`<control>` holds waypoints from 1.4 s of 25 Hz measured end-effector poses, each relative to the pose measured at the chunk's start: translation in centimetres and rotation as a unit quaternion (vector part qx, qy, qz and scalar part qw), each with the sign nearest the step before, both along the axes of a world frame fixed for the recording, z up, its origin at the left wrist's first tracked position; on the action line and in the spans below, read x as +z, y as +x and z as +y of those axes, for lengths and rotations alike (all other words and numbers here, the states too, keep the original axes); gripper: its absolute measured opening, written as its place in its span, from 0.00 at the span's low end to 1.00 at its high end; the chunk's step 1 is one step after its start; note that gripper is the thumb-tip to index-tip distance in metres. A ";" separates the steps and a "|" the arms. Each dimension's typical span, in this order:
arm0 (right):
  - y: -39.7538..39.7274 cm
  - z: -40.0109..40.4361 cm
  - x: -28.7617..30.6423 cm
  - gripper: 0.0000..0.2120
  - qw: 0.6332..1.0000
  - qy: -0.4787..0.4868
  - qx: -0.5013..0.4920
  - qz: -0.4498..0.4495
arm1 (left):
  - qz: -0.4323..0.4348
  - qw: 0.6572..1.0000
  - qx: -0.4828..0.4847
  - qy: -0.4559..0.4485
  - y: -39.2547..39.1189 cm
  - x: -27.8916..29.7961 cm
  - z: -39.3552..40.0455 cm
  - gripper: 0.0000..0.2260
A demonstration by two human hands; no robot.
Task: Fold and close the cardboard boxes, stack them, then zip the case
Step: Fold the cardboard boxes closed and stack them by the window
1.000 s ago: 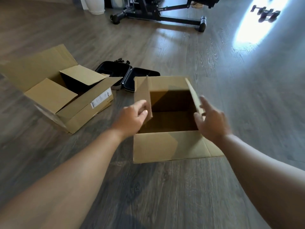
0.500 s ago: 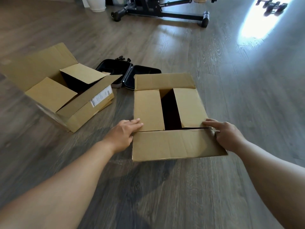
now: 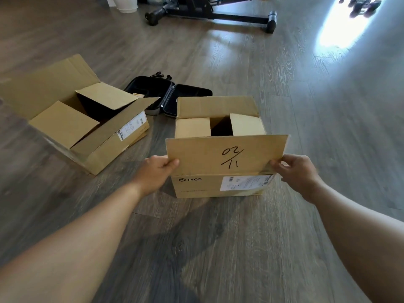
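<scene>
Near flap (image 3: 226, 155) is swinging up off the floor now — left hand (image 3: 156, 171) and right hand (image 3: 294, 171) pinching its corners on the PICO box (image 3: 218, 185) — better keep both sides level folding over.

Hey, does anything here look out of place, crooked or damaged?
Nothing looks damaged or spilled. The near box is half closed: both hands grip its front flap, raised upright. The other box sits askew with flaps splayed open, and the black case lies open behind them.
</scene>
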State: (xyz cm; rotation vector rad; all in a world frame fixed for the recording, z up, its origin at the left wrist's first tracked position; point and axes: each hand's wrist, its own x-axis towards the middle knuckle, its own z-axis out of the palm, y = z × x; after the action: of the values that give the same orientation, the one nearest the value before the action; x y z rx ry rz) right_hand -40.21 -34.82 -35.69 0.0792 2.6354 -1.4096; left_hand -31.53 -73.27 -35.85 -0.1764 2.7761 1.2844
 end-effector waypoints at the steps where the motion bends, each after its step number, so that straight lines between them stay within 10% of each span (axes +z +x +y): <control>1: -0.1 -0.8 0.1 0.09 1.000 0.018 -0.014 0.018 | -0.003 0.999 0.032 -0.008 -0.5 -0.1 0.3 0.12; 6: -1.1 -3.2 0.2 0.37 0.992 0.125 -0.033 0.013 | -0.003 0.990 0.138 -0.043 -2.2 -0.7 2.0 0.21; 13: 0.1 -3.5 -0.8 0.08 0.971 0.218 0.011 0.095 | -0.034 0.980 0.144 -0.131 -2.4 -1.3 0.6 0.21; 17: 0.2 -3.4 -1.6 0.09 0.964 0.242 0.006 0.108 | -0.039 0.992 0.091 -0.078 -1.5 -1.7 -1.0 0.16; 27: -5.5 -5.8 -0.9 0.22 0.992 -0.061 -0.102 -0.050 | -0.024 0.996 0.050 0.064 0.3 -1.7 -0.7 0.21; 35: -5.8 -4.7 -0.9 0.25 0.971 -0.199 -0.124 -0.054 | -0.011 0.995 0.101 -0.004 -0.8 -2.0 0.9 0.14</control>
State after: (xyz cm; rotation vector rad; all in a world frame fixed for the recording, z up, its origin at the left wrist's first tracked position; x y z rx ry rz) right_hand -46.04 -39.54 -36.54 0.4348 2.2659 -1.9267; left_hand -32.28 -72.35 -37.81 -0.4813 2.8041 1.3018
